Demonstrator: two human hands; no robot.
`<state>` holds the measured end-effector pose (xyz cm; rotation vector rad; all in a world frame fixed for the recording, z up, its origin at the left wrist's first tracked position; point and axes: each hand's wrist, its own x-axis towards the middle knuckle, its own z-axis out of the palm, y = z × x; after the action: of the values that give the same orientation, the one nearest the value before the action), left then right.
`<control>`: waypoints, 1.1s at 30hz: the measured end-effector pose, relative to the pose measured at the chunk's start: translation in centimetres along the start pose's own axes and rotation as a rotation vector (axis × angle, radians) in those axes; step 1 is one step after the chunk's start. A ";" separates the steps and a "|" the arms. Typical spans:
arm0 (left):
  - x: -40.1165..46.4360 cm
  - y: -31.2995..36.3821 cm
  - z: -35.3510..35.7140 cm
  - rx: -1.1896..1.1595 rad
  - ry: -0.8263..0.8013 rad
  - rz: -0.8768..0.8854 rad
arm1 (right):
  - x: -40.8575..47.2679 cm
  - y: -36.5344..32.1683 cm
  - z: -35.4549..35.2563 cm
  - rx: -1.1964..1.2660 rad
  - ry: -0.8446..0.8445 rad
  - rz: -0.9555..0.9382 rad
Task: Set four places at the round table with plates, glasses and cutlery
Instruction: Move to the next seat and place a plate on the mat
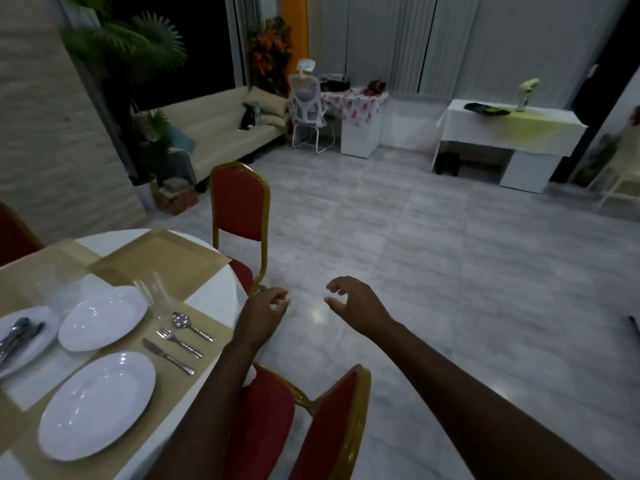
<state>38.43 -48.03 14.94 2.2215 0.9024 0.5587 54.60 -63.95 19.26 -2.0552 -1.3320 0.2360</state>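
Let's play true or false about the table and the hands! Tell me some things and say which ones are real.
1. Both hands are holding nothing. True: the left hand and the right hand hang over the floor with loosely curled fingers.
2. The spoon, fork and knife lie side by side on a placemat. True.
3. The chairs are blue. False: the chair behind the table is red with a gold frame.
4. There is only one plate. False: three white plates show, and the left plate has cutlery on it.
5. A glass stands near the spoon. True.
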 end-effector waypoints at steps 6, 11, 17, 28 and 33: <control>3.5 0.1 3.2 -0.002 0.085 -0.128 | 6.6 3.5 0.2 0.034 -0.070 -0.094; 10.8 -0.3 5.3 -0.010 0.151 -0.210 | 15.2 6.9 -0.9 0.013 -0.129 -0.219; 19.1 2.3 6.2 -0.038 0.232 -0.256 | 25.6 9.0 -3.7 -0.007 -0.189 -0.402; 25.5 0.6 5.1 0.033 0.433 -0.406 | 39.5 9.5 2.7 0.209 -0.351 -0.508; 28.1 -2.3 5.5 -0.010 0.615 -0.590 | 46.2 7.8 7.8 0.197 -0.517 -0.644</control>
<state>59.50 -28.54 13.28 1.6484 1.7726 0.9586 78.03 -22.61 17.66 -1.3502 -2.1075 0.6010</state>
